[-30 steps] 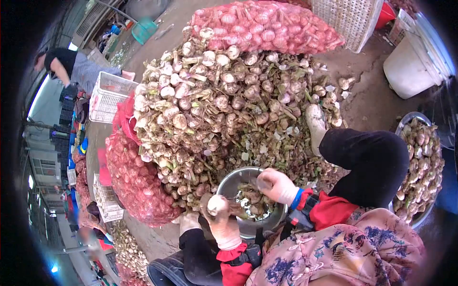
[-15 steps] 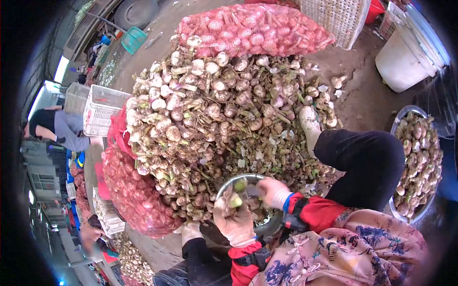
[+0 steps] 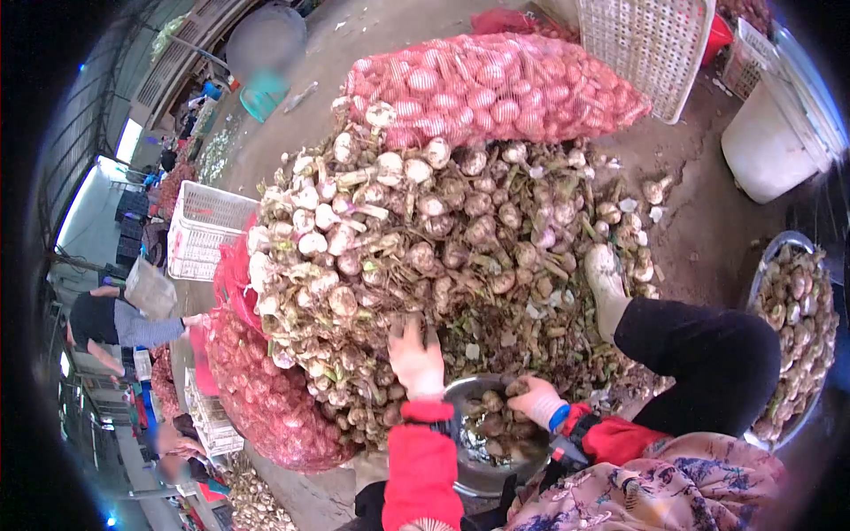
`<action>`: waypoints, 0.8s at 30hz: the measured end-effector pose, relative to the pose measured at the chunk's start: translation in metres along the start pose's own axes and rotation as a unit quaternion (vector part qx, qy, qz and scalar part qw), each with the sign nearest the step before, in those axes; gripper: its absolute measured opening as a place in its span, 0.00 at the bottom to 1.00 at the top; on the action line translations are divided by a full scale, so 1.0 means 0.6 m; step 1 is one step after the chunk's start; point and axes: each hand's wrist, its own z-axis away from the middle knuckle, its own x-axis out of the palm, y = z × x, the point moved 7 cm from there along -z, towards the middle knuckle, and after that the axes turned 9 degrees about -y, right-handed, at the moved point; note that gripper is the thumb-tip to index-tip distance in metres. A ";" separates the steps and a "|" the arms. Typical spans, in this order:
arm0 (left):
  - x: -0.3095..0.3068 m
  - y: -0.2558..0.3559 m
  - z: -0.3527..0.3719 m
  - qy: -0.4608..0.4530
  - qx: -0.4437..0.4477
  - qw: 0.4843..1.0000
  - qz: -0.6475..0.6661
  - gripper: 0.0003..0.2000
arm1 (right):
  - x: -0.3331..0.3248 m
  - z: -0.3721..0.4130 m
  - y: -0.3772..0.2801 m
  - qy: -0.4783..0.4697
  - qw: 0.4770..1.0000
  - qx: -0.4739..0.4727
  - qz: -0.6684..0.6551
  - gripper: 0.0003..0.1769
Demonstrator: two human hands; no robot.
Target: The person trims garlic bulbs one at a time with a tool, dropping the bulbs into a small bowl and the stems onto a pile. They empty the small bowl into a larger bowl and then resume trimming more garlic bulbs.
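Observation:
My left hand [image 3: 415, 358] reaches onto the large heap of garlic bulbs [image 3: 390, 257], its dirt-darkened fingers apart against the near slope. The bulbs carry stems, roots and soil. My right hand [image 3: 537, 403] is at the right rim of a metal bowl [image 3: 472, 485], with curled fingers. Something brown and roundish shows at its fingertips; I cannot tell what it holds. Inside the bowl lie several trimmed garlic bulbs [image 3: 492, 429], partly in shadow.
A full red mesh sack [image 3: 496, 88] lies behind the heap, another mesh sack [image 3: 266, 389] to its left. At right stand a white bucket [image 3: 766, 146] and a basin [image 3: 760, 288] of garlic. White crates [image 3: 208, 230] and a person [image 3: 115, 320] are at far left.
My left hand has left the bowl and the stemmed garlic it held, moving forward onto the heap. My right hand stays by the bowl. The view has shifted; the person at left has moved.

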 end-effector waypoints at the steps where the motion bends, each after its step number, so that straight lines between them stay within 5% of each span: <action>1: 0.012 0.014 -0.057 -0.080 -0.029 0.994 -0.063 0.24 | 0.001 0.011 -0.016 -0.010 0.999 0.031 -0.006 0.20; 2: 0.022 0.025 -0.097 -0.158 -0.056 0.978 -0.126 0.22 | -0.001 0.005 -0.033 0.038 0.995 -0.066 0.057 0.20; 4: 0.079 0.014 -0.145 -0.164 -0.025 0.956 -0.241 0.17 | 0.005 0.012 -0.037 -0.023 0.999 -0.006 -0.032 0.20; 7: 0.101 0.008 -0.161 -0.175 -0.031 0.953 -0.245 0.17 | -0.005 0.018 -0.068 -0.001 1.000 -0.002 0.007 0.20; 10: 0.062 -0.017 -0.124 -0.073 -0.034 0.995 0.050 0.12 | -0.008 0.019 -0.071 -0.003 1.000 -0.012 0.026 0.19; 12: 0.086 -0.088 -0.089 -0.030 -0.061 0.967 0.245 0.12 | -0.003 0.027 -0.066 -0.020 0.999 -0.026 -0.030 0.19; 13: 0.058 -0.077 -0.060 -0.051 -0.152 0.928 0.335 0.14 | 0.000 0.024 -0.055 -0.025 0.997 -0.040 -0.064 0.17; 14: 0.048 -0.078 -0.045 -0.020 -0.123 0.923 0.365 0.16 | -0.002 0.024 -0.051 -0.018 0.998 -0.024 -0.055 0.17; 17: 0.030 -0.054 -0.014 -0.061 -0.100 0.989 0.091 0.25 | 0.005 0.020 -0.033 -0.036 0.992 -0.033 -0.112 0.18; 18: 0.018 -0.038 -0.020 -0.056 -0.099 0.989 0.094 0.25 | 0.005 0.031 -0.045 -0.025 0.994 -0.039 -0.097 0.18; 20: 0.015 0.020 -0.050 -0.128 -0.030 0.981 -0.145 0.28 | 0.005 0.018 -0.024 -0.012 0.995 -0.043 -0.094 0.18; 23: 0.062 0.029 -0.107 -0.123 0.033 0.958 -0.256 0.19 | -0.002 0.046 -0.060 0.003 0.998 -0.049 -0.028 0.17; 24: 0.070 0.035 -0.126 -0.129 0.043 0.952 -0.273 0.17 | 0.003 0.049 -0.065 -0.030 0.992 -0.062 -0.109 0.17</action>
